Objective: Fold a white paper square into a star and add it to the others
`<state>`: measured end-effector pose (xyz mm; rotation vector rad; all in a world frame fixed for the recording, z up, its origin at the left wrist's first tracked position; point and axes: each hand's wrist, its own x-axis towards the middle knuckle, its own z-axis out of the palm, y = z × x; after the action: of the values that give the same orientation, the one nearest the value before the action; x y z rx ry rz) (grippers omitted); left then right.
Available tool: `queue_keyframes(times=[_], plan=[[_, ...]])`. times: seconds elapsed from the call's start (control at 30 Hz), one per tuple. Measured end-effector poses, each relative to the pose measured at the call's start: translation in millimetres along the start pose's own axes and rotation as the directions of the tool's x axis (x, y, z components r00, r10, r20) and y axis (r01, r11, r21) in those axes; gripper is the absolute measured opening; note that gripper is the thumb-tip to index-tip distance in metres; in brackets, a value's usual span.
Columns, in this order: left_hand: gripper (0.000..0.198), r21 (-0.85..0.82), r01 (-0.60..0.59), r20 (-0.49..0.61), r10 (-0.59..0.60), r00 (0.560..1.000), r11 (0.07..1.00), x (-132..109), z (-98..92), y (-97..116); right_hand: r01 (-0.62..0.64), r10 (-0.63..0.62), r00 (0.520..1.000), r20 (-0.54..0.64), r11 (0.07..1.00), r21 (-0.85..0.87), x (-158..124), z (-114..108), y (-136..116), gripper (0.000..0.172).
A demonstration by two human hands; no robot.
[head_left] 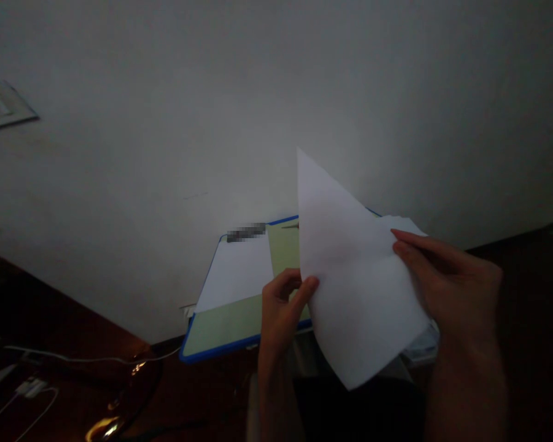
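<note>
A white sheet of paper (pixel 354 276) is held up and tilted above a small table with a pale green top and blue edge (pixel 225 325). My left hand (pixel 283 304) pinches its left edge between thumb and fingers. On the other side, my right hand (pixel 447 276) grips the right edge with thumb and forefinger. More white paper edges (pixel 403 224) show behind the sheet near my right fingertips. Another white sheet (pixel 237 273) lies flat on the left part of the tabletop, with a blurred dark patch at its top. The raised sheet hides the table's right part.
A pale wall (pixel 188 123) rises behind the table, with a switch plate (pixel 4 104) at upper left. White cables (pixel 96 359) and a power strip (pixel 31 387) are at lower left. A clear plastic-looking item (pixel 421 345) sits below the right hand.
</note>
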<state>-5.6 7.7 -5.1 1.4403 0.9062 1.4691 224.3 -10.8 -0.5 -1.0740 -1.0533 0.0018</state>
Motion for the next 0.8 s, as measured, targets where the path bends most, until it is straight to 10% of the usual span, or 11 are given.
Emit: queue_keyframes(times=[0.8], plan=[[0.029,0.167,-0.021,-0.006,0.022,1.0,0.986,-2.2,-1.1,-0.6,-0.093,0.093,0.987,-0.134,0.996,0.006,2.9,3.7,-6.4,0.018]])
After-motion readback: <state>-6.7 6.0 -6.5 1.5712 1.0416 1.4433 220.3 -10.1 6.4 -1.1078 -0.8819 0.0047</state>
